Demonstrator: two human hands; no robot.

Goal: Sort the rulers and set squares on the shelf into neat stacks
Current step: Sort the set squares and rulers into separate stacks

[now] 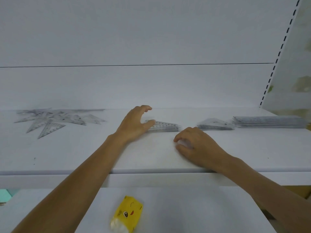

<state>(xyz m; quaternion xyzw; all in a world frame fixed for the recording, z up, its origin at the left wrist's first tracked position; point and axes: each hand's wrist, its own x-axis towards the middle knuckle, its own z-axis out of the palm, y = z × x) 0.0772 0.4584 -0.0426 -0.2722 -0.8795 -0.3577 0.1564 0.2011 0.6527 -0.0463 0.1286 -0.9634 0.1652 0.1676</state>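
On the white shelf [67, 153], a loose pile of clear set squares and rulers [53, 120] lies fanned out at the left. My left hand [134, 123] rests with its thumb on the left end of a small stack of clear set squares [165, 126] in the middle, fingers spread above it. My right hand [193, 143] lies on the shelf just in front and right of that stack, fingers curled, nothing visibly held. A second neat stack of set squares [216, 124] and a stack of long rulers [269, 121] sit at the right.
The shelf's back panel rises right behind the stacks. A slotted upright [276, 61] bounds the shelf at the right. On the lower shelf lies a yellow tissue packet [127, 214]. A brown box edge [301, 190] shows at lower right.
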